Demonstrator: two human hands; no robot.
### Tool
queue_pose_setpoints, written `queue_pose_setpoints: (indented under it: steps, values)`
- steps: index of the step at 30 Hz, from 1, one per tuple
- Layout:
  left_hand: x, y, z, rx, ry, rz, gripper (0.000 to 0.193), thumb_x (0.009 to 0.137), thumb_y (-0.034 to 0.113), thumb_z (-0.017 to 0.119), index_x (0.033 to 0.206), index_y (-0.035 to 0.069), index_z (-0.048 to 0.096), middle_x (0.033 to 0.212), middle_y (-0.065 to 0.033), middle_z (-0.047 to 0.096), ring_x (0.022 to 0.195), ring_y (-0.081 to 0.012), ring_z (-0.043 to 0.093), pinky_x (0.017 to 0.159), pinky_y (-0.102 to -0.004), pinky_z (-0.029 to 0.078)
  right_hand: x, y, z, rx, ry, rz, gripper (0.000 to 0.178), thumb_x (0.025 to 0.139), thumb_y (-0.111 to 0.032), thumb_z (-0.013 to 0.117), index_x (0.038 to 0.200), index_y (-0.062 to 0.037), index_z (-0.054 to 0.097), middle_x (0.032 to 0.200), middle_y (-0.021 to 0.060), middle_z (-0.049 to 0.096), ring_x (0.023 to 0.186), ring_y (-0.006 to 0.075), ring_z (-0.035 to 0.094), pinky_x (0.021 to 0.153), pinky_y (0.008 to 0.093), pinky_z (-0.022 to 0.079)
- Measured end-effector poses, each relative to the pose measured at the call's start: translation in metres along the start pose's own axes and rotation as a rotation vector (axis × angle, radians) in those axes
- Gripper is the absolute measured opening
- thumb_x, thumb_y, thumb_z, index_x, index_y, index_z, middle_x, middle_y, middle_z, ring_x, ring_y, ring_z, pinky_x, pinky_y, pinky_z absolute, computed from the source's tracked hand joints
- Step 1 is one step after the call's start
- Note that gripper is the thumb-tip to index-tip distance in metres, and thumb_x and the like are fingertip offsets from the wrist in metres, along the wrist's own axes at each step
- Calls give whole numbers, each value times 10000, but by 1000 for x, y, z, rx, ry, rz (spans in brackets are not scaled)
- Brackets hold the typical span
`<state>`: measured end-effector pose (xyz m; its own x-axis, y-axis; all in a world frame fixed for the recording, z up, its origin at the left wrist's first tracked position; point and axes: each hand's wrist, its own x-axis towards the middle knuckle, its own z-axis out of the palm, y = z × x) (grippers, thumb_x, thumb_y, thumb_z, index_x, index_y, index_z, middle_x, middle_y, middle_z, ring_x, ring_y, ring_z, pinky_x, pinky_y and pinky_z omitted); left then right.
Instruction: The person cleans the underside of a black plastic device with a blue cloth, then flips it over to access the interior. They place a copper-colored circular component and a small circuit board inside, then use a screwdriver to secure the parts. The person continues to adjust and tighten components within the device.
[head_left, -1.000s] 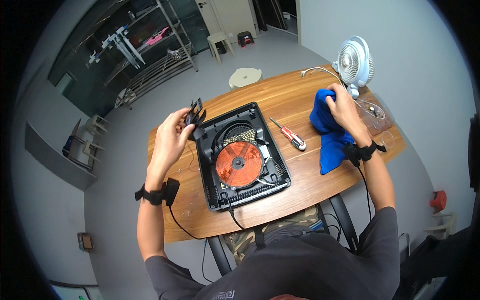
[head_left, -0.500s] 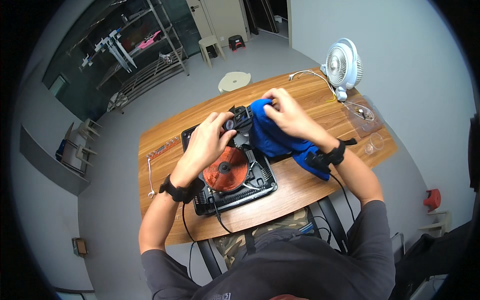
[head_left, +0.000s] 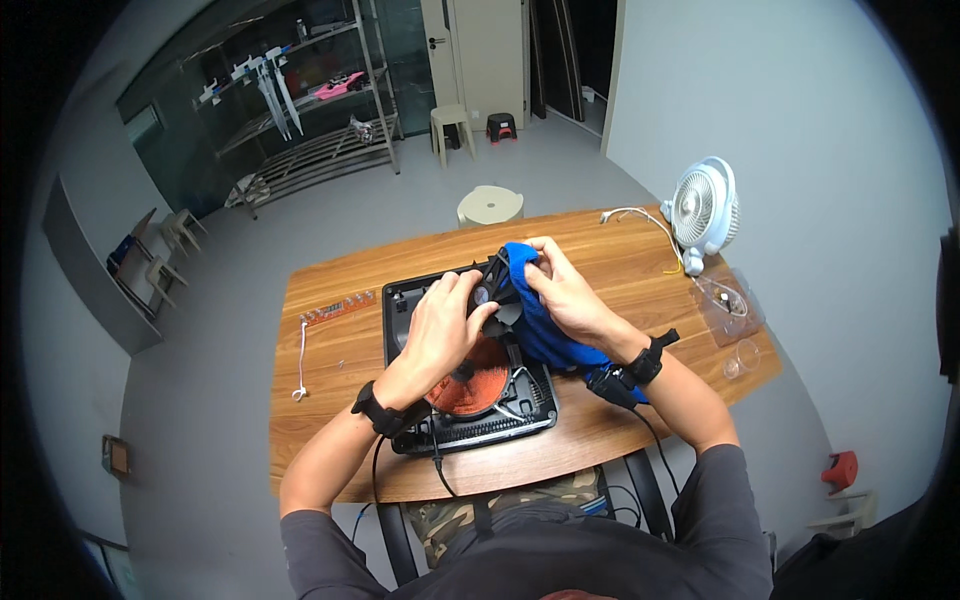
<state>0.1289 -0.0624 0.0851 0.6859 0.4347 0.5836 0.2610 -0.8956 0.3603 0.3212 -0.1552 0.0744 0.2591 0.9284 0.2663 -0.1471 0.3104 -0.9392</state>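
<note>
My left hand (head_left: 437, 325) grips a small black cooling fan (head_left: 509, 313) by its frame, holding it tilted above the far part of an opened black appliance housing (head_left: 396, 308). A blue cloth (head_left: 545, 338) is pinched in my right hand (head_left: 572, 300) and covers the fan's right edge. The cloth's lower end hangs down toward my right wrist. Below my left hand, a round copper-red coil (head_left: 480, 388) sits in the housing, partly hidden by that hand. Black straps with small devices are on both wrists.
On the table's left lie a narrow orange circuit board (head_left: 338, 309) and a white cable-like strip (head_left: 302, 362). A white desk fan (head_left: 698, 212) stands at the far right corner, near a plastic bag (head_left: 722, 308) and a clear round cup (head_left: 742, 358). A beige stool (head_left: 490, 205) stands behind.
The view has tilted upward, so the table sits lower in the picture. The cooling fan has been turned more upright, showing its blades. Both hands keep their hold.
</note>
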Motion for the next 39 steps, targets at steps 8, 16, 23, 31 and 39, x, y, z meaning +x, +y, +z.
queue_pose_setpoints:
  steps: [8, 16, 23, 31, 39]
  values:
    - [-1, 1, 2, -46, -90, -65, 440, 896, 174, 769, 1235, -31, 576, 1127, -216, 622, 953, -432, 679, 793, -480, 572, 2, 0, 2, -114, -20, 176, 458, 944, 26, 632, 1358, -32, 445, 1224, 46, 556, 1154, 123, 564, 1010, 297, 481]
    - [-7, -2, 8, 75, -102, 51, 443, 879, 150, 766, 1222, -33, 553, 1125, -203, 571, 989, -432, 655, 791, -484, 572, 2, 15, -4, -88, -131, 299, 313, 900, 7, 669, 1212, 7, 639, 1079, 58, 691, 953, 106, 648, 818, 268, 546]
    - [-7, 6, 3, 87, -97, 15, 447, 867, 176, 784, 1204, -17, 562, 1103, -191, 563, 979, -414, 656, 782, -476, 570, 7, 27, -10, -450, -13, 182, 190, 892, -18, 700, 1080, 6, 718, 901, 43, 728, 799, 80, 638, 729, 267, 541]
    - [-10, 4, 1, 59, -49, 19, 441, 884, 155, 769, 1238, -7, 563, 1107, -187, 567, 959, -415, 665, 775, -473, 570, -8, 17, 1, -178, 81, 196, 146, 958, -51, 670, 1087, -9, 725, 912, -6, 719, 780, 52, 626, 688, 247, 527]
    - [-18, -11, -19, 23, -142, 111, 442, 852, 21, 751, 1272, 29, 611, 1135, -153, 591, 1028, -370, 636, 865, -443, 559, -5, -17, -28, 68, 25, 359, 222, 1020, -212, 662, 1142, -28, 691, 971, 4, 703, 821, 86, 667, 717, 257, 564]
